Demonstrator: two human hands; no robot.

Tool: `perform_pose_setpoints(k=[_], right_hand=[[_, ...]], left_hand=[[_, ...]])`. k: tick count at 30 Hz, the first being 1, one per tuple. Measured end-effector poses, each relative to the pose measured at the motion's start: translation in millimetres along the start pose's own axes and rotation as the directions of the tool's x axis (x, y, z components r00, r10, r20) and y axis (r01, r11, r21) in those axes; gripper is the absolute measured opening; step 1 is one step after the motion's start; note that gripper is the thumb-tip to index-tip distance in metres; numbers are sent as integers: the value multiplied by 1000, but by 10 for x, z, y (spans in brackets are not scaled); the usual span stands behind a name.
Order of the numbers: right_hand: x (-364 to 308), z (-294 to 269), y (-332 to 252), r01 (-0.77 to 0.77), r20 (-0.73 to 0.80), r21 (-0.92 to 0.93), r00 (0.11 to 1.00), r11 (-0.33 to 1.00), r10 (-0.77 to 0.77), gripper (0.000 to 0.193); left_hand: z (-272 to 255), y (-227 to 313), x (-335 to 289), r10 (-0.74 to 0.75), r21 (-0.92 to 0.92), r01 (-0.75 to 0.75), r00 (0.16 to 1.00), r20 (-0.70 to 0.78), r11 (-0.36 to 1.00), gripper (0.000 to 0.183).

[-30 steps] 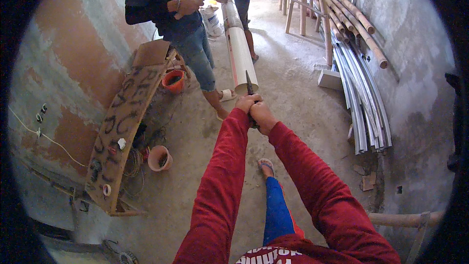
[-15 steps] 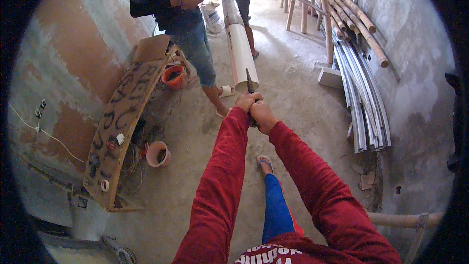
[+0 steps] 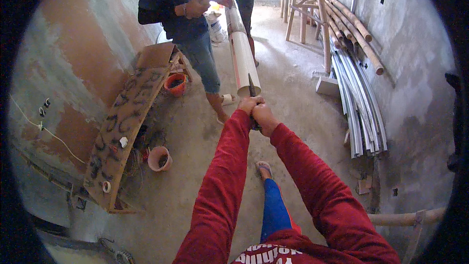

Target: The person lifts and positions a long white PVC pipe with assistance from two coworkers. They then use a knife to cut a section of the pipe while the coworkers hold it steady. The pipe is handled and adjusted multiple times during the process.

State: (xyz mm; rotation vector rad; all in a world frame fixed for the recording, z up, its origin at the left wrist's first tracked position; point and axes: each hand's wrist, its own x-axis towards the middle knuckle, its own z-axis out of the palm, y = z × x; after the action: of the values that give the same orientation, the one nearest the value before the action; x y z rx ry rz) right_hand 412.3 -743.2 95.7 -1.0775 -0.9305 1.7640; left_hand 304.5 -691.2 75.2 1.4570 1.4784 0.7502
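Note:
Both my arms, in red sleeves, stretch forward. My left hand (image 3: 248,103) and my right hand (image 3: 265,119) are closed together round the grip of a dark, narrow, pointed tool (image 3: 251,87). Its tapering end points away from me, at the near end of a long white pipe (image 3: 248,63). My fingers hide most of the grip, and the tool's exact kind does not show. Whether the tool touches the pipe I cannot tell. Farther along the pipe stands a person in dark clothes (image 3: 183,14), with a second person (image 3: 242,0) partly hidden behind it.
On the left lie a long lettered wooden board (image 3: 117,112), an orange bucket (image 3: 176,84) and a pink bucket (image 3: 159,159). Along the right wall are metal channels (image 3: 359,102), bamboo poles (image 3: 359,34), a pale block (image 3: 327,86) and a wooden trestle (image 3: 322,19).
My view has tilted a little, so the surroundings sit slightly lower. Both hands keep their hold on the tool at the pipe's end, with only a small shift.

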Motion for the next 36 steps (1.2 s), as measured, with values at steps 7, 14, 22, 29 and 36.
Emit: perform_pose_setpoints(k=[7, 14, 22, 29, 36], right_hand=[[-138, -40, 102, -7, 97, -58, 995, 998, 13, 15], [-139, -88, 326, 77, 86, -27, 994, 997, -74, 14], [-156, -40, 8, 33, 55, -171, 998, 985, -24, 12], [-158, -153, 220, -33, 11, -112, 999, 993, 34, 6], [-262, -142, 281, 181, 50, -169, 983, 969, -175, 14]], left_hand=[[93, -455, 217, 314, 413, -263, 947, -60, 872, 19], [219, -607, 70, 250, 93, -240, 960, -125, 966, 24], [116, -444, 115, 242, 101, -232, 965, -99, 967, 31], [280, -273, -228, -11, -66, -5, 973, -232, 998, 31], [313, -254, -548, 43, -374, -68, 996, -74, 925, 31]])
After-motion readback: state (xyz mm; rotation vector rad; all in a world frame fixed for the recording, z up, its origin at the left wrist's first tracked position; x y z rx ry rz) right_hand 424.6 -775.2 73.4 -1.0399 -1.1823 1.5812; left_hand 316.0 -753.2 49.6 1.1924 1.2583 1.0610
